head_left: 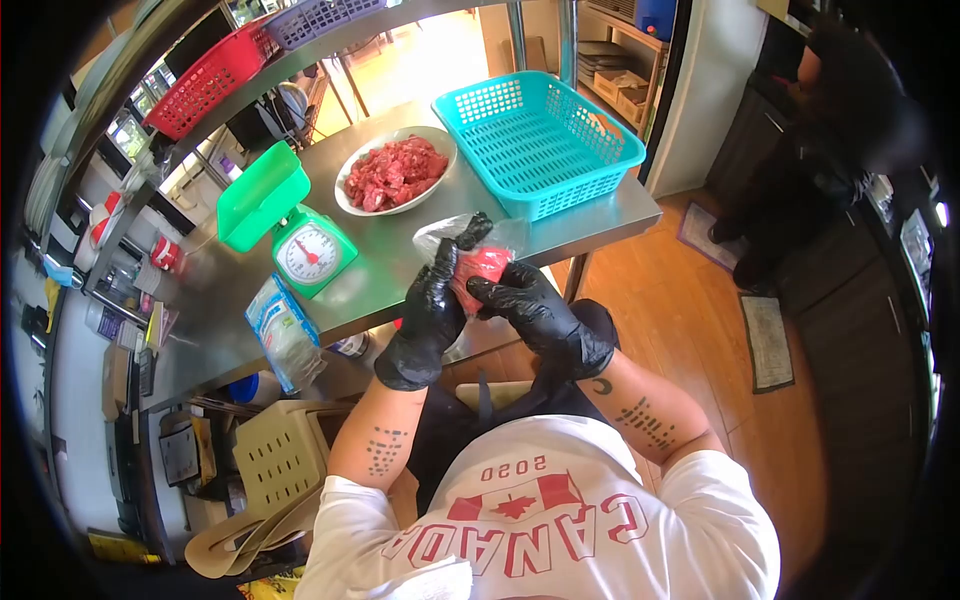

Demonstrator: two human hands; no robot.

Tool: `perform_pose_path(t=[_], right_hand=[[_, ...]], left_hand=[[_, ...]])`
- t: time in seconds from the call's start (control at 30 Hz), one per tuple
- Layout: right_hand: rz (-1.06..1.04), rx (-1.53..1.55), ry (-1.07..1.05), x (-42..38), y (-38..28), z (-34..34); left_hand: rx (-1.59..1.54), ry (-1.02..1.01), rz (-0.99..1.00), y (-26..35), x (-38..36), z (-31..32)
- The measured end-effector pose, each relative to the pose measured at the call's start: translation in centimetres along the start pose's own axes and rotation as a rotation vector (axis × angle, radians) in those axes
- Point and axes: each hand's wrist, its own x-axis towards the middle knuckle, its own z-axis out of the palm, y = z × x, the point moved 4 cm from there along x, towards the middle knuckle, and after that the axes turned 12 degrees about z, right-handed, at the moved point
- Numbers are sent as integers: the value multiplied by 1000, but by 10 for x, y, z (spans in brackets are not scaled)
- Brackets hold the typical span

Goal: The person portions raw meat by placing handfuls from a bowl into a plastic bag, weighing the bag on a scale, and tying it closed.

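Note:
Both my hands wear black gloves and hold a clear plastic bag of red meat (482, 268) just off the table's front edge. My left hand (436, 300) grips the bag from the left, its fingers near the loose upper plastic. On the other side, my right hand (535, 308) presses its fingers and thumb against the filled part. Beyond them a white bowl (346, 203) holds a heap of cut raw meat (395, 173). A green kitchen scale (312, 252) with a dial and a tray stands left of the bowl.
A turquoise basket (545, 200) sits at the right end of the steel table (385, 262). A pack of plastic bags (284, 330) lies at the front left edge. Red basket (212, 82) on the shelf above. Another person (810, 170) in dark clothes stands at right.

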Motion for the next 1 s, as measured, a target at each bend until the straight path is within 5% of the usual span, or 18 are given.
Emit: perform_pose_path(t=[0.03, 0.07, 0.23, 0.3, 0.33, 0.4, 0.6, 0.83, 0.9, 1.0], right_hand=[[0, -3, 0, 1, 0, 1], [-48, 75, 27, 0, -1, 4], [-169, 91, -19, -6, -7, 6], [73, 459, -122, -18, -13, 11], [89, 411, -81, -12, -9, 5], [22, 325, -25, -7, -6, 3], [-115, 323, 14, 6, 6, -5], [29, 456, -53, -2, -11, 5], [52, 412, -29, 2, -4, 5], [-162, 153, 135, 14, 7, -3]], left_hand=[[241, -60, 38, 2, -1, 3], [61, -20, -26, -8, 0, -2], [98, -48, -32, -18, -2, -15], [78, -64, -54, -19, 0, -20], [260, -122, -2, -19, 2, -23], [1101, -449, 356, -5, 4, -17], [488, -307, 122, -4, 9, -9], [615, -322, -14, 17, 21, -9], [378, -300, -16, 8, 22, -19], [426, -248, 9, 2, 26, -23]])
